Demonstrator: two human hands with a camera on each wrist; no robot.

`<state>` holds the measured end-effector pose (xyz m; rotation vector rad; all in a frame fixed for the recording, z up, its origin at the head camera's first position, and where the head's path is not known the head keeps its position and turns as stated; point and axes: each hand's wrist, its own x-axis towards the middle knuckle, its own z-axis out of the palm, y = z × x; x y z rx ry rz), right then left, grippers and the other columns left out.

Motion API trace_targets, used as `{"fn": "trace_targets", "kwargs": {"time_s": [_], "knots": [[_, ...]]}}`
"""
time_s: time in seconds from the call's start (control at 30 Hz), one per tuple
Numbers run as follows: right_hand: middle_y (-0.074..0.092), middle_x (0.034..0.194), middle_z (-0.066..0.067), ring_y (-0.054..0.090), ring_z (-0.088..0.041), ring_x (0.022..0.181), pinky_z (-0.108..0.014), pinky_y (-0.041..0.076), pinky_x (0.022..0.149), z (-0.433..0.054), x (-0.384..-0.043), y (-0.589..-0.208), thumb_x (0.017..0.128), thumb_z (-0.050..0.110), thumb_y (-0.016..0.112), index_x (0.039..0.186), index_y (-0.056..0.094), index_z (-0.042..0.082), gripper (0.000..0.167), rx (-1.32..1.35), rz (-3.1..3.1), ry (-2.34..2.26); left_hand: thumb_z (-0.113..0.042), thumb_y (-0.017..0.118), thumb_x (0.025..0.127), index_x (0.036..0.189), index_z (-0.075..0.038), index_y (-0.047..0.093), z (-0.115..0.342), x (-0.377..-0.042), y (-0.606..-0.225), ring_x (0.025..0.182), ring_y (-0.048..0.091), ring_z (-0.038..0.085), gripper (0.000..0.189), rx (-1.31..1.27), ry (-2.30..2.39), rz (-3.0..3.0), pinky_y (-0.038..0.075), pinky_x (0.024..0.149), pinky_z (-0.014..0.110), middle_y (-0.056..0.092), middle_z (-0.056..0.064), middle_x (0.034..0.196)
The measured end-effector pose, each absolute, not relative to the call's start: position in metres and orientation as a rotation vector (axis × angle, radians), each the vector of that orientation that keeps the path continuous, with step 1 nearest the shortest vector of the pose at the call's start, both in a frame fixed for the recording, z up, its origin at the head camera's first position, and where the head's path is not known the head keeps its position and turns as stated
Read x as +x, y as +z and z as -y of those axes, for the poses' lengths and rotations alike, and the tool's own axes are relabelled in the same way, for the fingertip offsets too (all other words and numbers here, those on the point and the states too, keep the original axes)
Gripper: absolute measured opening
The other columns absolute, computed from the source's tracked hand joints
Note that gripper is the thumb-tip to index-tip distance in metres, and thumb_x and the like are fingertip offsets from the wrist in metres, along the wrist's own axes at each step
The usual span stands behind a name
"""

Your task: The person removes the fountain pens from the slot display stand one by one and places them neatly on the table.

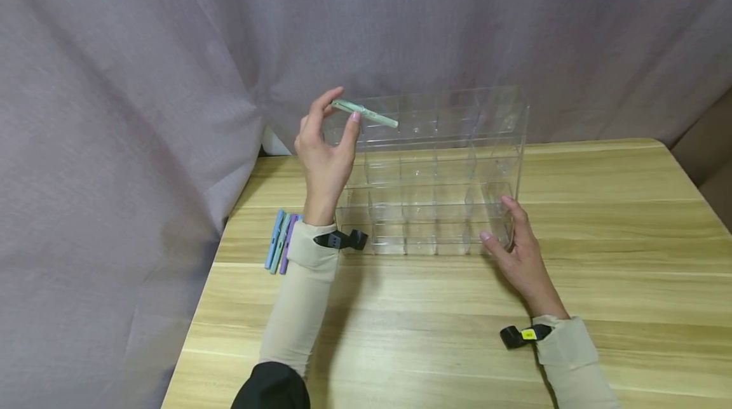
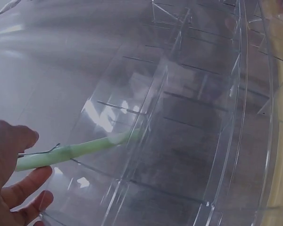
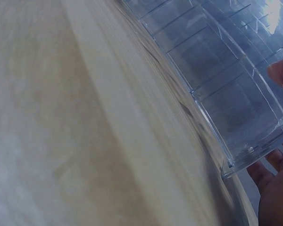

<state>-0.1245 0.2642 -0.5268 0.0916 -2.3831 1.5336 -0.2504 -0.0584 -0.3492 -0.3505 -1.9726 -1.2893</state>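
Observation:
My left hand (image 1: 326, 158) is raised at the back left and pinches a mint-green pen (image 1: 374, 117) with a clip between thumb and fingers. The pen lies nearly level, its far end over the top row of a clear plastic organizer (image 1: 420, 209). In the left wrist view the pen (image 2: 87, 148) reaches in among the see-through dividers. My right hand (image 1: 523, 266) grips the organizer's lower right corner. The thumb (image 3: 282, 73) is on the front side and the other fingers are outside the side wall (image 3: 259, 157).
Several capped pens (image 1: 280, 241) in blue, green and purple lie side by side left of the organizer, partly hidden by my left sleeve (image 1: 303, 307). The organizer stands on a wooden table (image 1: 423, 326), in front of a grey curtain (image 1: 400, 21).

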Motion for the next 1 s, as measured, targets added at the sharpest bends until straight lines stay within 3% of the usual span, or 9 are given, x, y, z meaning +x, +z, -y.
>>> {"fn": "trace_targets", "kwargs": {"time_s": [0.4, 0.6, 0.8, 1.0], "knots": [[0.032, 0.174, -0.020, 0.034, -0.053, 0.152, -0.076, 0.020, 0.126, -0.265, -0.123, -0.528, 0.095, 0.003, 0.073, 0.168, 0.029, 0.021, 0.087, 0.098, 2.376, 1.543, -0.020, 0.085, 0.093, 0.134, -0.019, 0.070, 0.047, -0.252, -0.349, 0.115, 0.065, 0.022, 0.044, -0.242, -1.326, 1.962, 0.035, 0.108, 0.043, 0.081, 0.003, 0.114], [0.032, 0.174, -0.021, 0.034, -0.052, 0.152, -0.074, 0.022, 0.125, -0.266, -0.123, -0.527, 0.096, 0.001, 0.072, 0.167, 0.031, 0.023, 0.086, 0.110, 2.367, 1.537, -0.017, 0.083, 0.093, 0.133, -0.019, 0.070, 0.046, -0.252, -0.348, 0.115, 0.066, 0.021, 0.042, -0.247, -1.347, 1.948, 0.036, 0.108, 0.042, 0.081, 0.002, 0.113], [0.033, 0.174, -0.020, 0.034, -0.052, 0.152, -0.074, 0.021, 0.126, -0.265, -0.123, -0.529, 0.095, 0.002, 0.073, 0.167, 0.030, 0.022, 0.086, 0.100, 2.368, 1.541, -0.009, 0.079, 0.094, 0.130, -0.014, 0.072, 0.048, -0.253, -0.346, 0.110, 0.070, 0.021, 0.038, -0.336, -1.428, 1.848, 0.045, 0.110, 0.037, 0.081, 0.009, 0.106], [0.033, 0.174, -0.019, 0.034, -0.051, 0.152, -0.074, 0.020, 0.127, -0.265, -0.123, -0.530, 0.095, 0.003, 0.074, 0.168, 0.029, 0.022, 0.087, 0.095, 2.378, 1.544, -0.007, 0.077, 0.095, 0.131, -0.011, 0.070, 0.052, -0.246, -0.339, 0.107, 0.067, 0.023, 0.036, -0.377, -1.528, 1.726, 0.040, 0.098, 0.031, 0.078, 0.012, 0.114]]}}
